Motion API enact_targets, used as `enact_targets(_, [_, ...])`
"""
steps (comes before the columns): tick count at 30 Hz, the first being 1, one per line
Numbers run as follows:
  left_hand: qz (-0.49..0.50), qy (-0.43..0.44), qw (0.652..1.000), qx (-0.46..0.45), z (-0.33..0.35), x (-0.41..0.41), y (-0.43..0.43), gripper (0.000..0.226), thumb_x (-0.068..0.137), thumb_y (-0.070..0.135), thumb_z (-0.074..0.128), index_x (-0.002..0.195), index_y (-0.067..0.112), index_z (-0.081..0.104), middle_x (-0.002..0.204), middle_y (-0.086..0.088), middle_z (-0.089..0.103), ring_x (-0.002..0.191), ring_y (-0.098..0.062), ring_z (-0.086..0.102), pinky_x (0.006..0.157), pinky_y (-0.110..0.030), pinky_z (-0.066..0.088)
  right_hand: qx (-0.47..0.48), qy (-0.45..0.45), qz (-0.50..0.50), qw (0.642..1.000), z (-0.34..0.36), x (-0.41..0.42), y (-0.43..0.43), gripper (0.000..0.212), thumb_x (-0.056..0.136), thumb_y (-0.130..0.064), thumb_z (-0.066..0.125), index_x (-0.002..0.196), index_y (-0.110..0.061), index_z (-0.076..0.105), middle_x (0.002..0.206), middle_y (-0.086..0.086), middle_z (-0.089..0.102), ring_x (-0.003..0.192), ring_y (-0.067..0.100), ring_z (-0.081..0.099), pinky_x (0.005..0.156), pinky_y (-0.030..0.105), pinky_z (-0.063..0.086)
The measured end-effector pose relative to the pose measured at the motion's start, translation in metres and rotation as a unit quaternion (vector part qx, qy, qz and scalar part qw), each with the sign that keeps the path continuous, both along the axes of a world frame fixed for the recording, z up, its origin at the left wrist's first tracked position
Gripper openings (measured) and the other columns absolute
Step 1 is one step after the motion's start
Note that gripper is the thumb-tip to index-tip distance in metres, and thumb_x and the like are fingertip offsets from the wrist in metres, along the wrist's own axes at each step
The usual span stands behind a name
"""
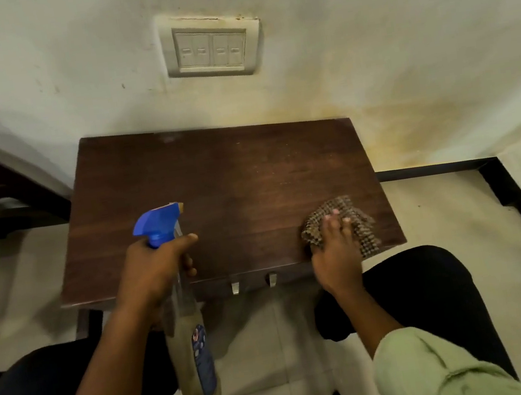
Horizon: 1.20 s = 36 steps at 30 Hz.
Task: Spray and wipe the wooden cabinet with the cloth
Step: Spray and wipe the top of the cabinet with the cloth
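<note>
Cabinet (pixel 217 183) top (dark wood), stained wall (pixel 403 77), switch plate (pixel 212 48), tiled floor (pixel 15 298)

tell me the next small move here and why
Probably slide the cloth leftward and toward the wall: the right hand presses it at the near right corner of the cabinet top, speckles show farther back, and the left hand holds the spray bottle aside.

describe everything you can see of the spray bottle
The spray bottle has a blue trigger head with a yellowish nozzle tip and a translucent plastic body bearing a dark blue label. The left hand grips its neck just under the head. It is held across the front edge of the wooden cabinet, nozzle aimed over the top, body hanging down toward the person. Its fill level cannot be told.
</note>
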<state>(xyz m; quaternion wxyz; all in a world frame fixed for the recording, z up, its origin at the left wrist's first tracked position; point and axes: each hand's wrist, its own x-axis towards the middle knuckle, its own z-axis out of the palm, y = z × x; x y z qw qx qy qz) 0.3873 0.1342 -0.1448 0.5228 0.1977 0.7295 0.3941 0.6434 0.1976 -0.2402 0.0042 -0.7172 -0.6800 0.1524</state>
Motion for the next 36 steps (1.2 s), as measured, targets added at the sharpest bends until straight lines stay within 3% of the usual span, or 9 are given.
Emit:
enact_targets(2, [0.021, 0.011, 1.000, -0.009, 0.003, -0.009, -0.013, 0.024, 0.087, 0.022, 0.064, 0.101, 0.003, 0.058, 0.090, -0.023, 0.063, 0.077, -0.033, 0.063, 0.077, -0.045, 0.052, 0.011, 0.021, 0.074, 0.997, -0.003, -0.043, -0.021, 0.066, 0.090, -0.027, 0.044, 0.151, -0.011, 0.023, 0.160, 0.007, 0.012, 0.148, 0.032, 0.007, 0.117, 0.049, 0.018])
enact_targets(5, [0.040, 0.027, 0.999, -0.008, 0.007, -0.018, -0.028, 0.016, 0.086, 0.023, 0.065, 0.094, 0.010, 0.058, 0.088, -0.020, 0.064, 0.076, -0.032, 0.063, 0.078, -0.048, 0.052, -0.019, 0.044, 0.194, 0.980, -0.006, -0.098, -0.043, 0.073, 0.084, -0.028, 0.039, 0.152, -0.014, 0.018, 0.161, 0.002, 0.004, 0.148, 0.027, -0.001, 0.118, 0.047, 0.008])
enact_targets(10, [0.058, 0.016, 0.998, -0.003, 0.005, -0.023, -0.033, 0.021, 0.084, 0.022, 0.067, 0.099, 0.008, 0.061, 0.092, -0.024, 0.065, 0.078, -0.033, 0.065, 0.077, -0.048, 0.054, -0.034, 0.058, 0.352, 0.933, -0.004, -0.085, -0.035, 0.073, 0.081, -0.027, 0.034, 0.152, -0.020, 0.020, 0.160, -0.008, 0.006, 0.148, 0.015, -0.002, 0.119, 0.041, 0.007])
enact_targets(14, [0.065, -0.006, 0.998, -0.006, 0.003, -0.028, -0.030, 0.029, 0.085, 0.025, 0.066, 0.106, 0.006, 0.061, 0.101, -0.025, 0.067, 0.090, -0.036, 0.067, 0.077, -0.044, 0.055, -0.015, 0.050, 0.218, 0.975, -0.007, -0.031, -0.009, 0.066, 0.091, -0.019, 0.046, 0.152, -0.022, 0.020, 0.160, -0.008, 0.007, 0.148, 0.015, -0.001, 0.118, 0.044, 0.017])
enact_targets(19, [0.062, 0.001, 0.998, 0.006, 0.003, -0.035, -0.030, 0.026, 0.084, 0.025, 0.066, 0.104, 0.009, 0.061, 0.100, -0.024, 0.067, 0.090, -0.037, 0.067, 0.078, -0.045, 0.056, -0.015, 0.010, 0.108, 0.994, -0.001, -0.064, -0.010, 0.065, 0.095, -0.026, 0.046, 0.152, -0.015, 0.018, 0.161, 0.002, 0.006, 0.148, 0.026, 0.000, 0.119, 0.045, 0.010])
enact_targets(22, [0.064, 0.012, 0.998, 0.012, 0.005, -0.036, -0.031, 0.017, 0.085, 0.023, 0.066, 0.097, 0.013, 0.059, 0.096, -0.022, 0.066, 0.079, -0.030, 0.066, 0.072, -0.041, 0.055, -0.020, 0.041, 0.194, 0.980, 0.002, -0.114, -0.035, 0.070, 0.091, -0.026, 0.047, 0.152, -0.016, 0.015, 0.161, 0.002, 0.003, 0.148, 0.026, -0.003, 0.120, 0.045, 0.009])
enact_targets(26, [0.105, 0.004, 0.994, 0.026, 0.009, -0.032, -0.032, 0.017, 0.085, 0.015, 0.065, 0.077, 0.021, 0.052, 0.078, -0.011, 0.060, 0.072, -0.025, 0.060, 0.073, -0.040, 0.052, -0.076, 0.079, 0.366, 0.924, 0.005, -0.174, -0.063, 0.071, 0.094, -0.031, 0.047, 0.153, -0.020, 0.008, 0.161, -0.004, -0.004, 0.148, 0.021, -0.010, 0.120, 0.045, -0.002])
enact_targets(30, [0.117, 0.004, 0.993, 0.018, 0.010, -0.032, -0.034, 0.017, 0.085, 0.015, 0.065, 0.076, 0.021, 0.052, 0.077, -0.010, 0.060, 0.071, -0.024, 0.060, 0.076, -0.043, 0.053, -0.076, 0.068, 0.448, 0.888, 0.007, -0.165, -0.052, 0.069, 0.093, -0.026, 0.048, 0.152, -0.023, 0.013, 0.161, -0.008, 0.000, 0.148, 0.016, -0.006, 0.118, 0.040, -0.003])
enact_targets(36, [0.081, 0.015, 0.997, -0.010, 0.003, -0.041, -0.034, 0.020, 0.084, 0.026, 0.067, 0.097, 0.011, 0.060, 0.097, -0.021, 0.067, 0.079, -0.029, 0.067, 0.069, -0.039, 0.055, -0.019, 0.101, 0.300, 0.948, -0.004, -0.087, -0.033, 0.075, 0.076, -0.018, 0.043, 0.149, -0.021, 0.029, 0.158, -0.008, 0.017, 0.148, 0.016, 0.008, 0.118, 0.044, 0.017])
